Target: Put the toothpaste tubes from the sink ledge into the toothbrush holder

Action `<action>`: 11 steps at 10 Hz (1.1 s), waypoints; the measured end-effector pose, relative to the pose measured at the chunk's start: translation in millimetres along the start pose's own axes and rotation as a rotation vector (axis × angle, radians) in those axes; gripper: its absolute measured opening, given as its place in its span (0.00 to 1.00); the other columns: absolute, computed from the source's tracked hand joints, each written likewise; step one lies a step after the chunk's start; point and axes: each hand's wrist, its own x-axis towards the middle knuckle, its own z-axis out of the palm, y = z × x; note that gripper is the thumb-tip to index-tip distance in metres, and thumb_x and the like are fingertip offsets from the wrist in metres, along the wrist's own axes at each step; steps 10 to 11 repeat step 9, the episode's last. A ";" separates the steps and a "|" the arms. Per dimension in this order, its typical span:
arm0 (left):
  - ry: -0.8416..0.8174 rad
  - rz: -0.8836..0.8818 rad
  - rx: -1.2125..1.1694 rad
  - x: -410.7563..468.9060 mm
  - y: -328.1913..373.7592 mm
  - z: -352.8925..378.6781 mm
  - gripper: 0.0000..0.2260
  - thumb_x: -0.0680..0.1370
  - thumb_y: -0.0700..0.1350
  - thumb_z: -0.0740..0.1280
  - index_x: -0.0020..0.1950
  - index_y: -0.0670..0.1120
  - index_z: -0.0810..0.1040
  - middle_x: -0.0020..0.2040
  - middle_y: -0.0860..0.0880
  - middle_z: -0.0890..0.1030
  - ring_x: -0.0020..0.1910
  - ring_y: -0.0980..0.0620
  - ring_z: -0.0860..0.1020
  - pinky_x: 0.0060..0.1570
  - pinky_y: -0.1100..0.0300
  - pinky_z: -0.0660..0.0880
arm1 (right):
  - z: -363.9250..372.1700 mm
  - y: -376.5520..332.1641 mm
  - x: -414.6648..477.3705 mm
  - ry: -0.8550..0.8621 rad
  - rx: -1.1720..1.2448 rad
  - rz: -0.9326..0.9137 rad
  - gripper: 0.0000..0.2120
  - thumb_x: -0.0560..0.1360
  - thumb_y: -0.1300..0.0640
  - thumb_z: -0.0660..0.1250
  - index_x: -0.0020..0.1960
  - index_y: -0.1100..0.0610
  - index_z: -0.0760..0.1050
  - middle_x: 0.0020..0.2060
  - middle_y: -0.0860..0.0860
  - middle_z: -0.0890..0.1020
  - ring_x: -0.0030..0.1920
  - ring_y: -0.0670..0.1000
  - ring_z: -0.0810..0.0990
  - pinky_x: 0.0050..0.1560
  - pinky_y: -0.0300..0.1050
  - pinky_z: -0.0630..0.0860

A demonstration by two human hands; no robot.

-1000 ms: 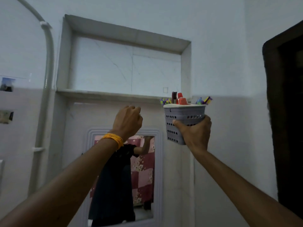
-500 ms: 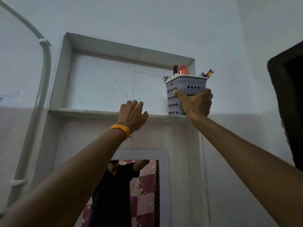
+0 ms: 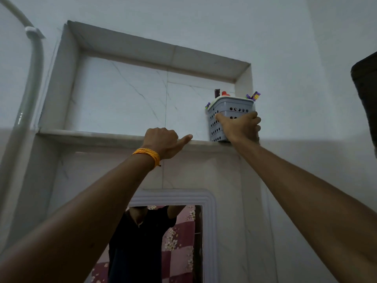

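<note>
The grey perforated toothbrush holder (image 3: 230, 108) stands at the right end of the marble niche shelf (image 3: 98, 135), high on the wall. My right hand (image 3: 240, 127) is wrapped around its lower front. A red tube cap (image 3: 224, 93), a dark tube end (image 3: 217, 92) and purple brush heads (image 3: 254, 96) poke out of its top. My left hand (image 3: 163, 142), with an orange band at the wrist, rests on the shelf's front edge, fingers curled over it and thumb stretched along it. It holds no object.
The niche's right wall (image 3: 243, 82) is close beside the holder. A framed mirror (image 3: 173, 242) below reflects a person in a dark shirt. A white pipe (image 3: 30, 82) runs up the left wall. A dark door frame (image 3: 365, 99) is at the right.
My right hand has lifted the holder from below shelf height and brought it down onto the shelf's right end. My left hand has risen and now rests on the shelf edge. The view has tilted upward.
</note>
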 end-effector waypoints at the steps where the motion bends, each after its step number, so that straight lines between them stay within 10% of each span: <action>1: -0.028 -0.006 -0.017 4.2 -1.6 0.5 0.32 0.77 0.70 0.44 0.31 0.45 0.67 0.27 0.49 0.71 0.28 0.50 0.69 0.35 0.58 0.63 | 9.6 3.5 3.8 0.002 -0.045 -0.005 0.56 0.62 0.30 0.77 0.77 0.61 0.61 0.72 0.58 0.71 0.71 0.63 0.72 0.68 0.62 0.71; 7: -0.001 -0.003 -0.010 -5.6 4.4 -2.8 0.32 0.78 0.68 0.44 0.38 0.45 0.75 0.33 0.48 0.77 0.36 0.46 0.76 0.41 0.56 0.67 | 4.7 47.8 -10.5 -0.205 -0.184 -0.131 0.61 0.72 0.35 0.74 0.84 0.62 0.40 0.80 0.63 0.59 0.80 0.64 0.60 0.78 0.60 0.61; 9: 0.058 0.017 -0.033 -35.6 7.3 -8.6 0.26 0.79 0.64 0.50 0.59 0.44 0.74 0.54 0.43 0.80 0.54 0.41 0.76 0.58 0.47 0.69 | -20.6 54.2 -55.4 -0.130 -0.297 -0.259 0.49 0.76 0.33 0.67 0.83 0.61 0.51 0.78 0.64 0.61 0.78 0.65 0.61 0.77 0.64 0.60; 11: 0.058 0.017 -0.033 -35.6 7.3 -8.6 0.26 0.79 0.64 0.50 0.59 0.44 0.74 0.54 0.43 0.80 0.54 0.41 0.76 0.58 0.47 0.69 | -20.6 54.2 -55.4 -0.130 -0.297 -0.259 0.49 0.76 0.33 0.67 0.83 0.61 0.51 0.78 0.64 0.61 0.78 0.65 0.61 0.77 0.64 0.60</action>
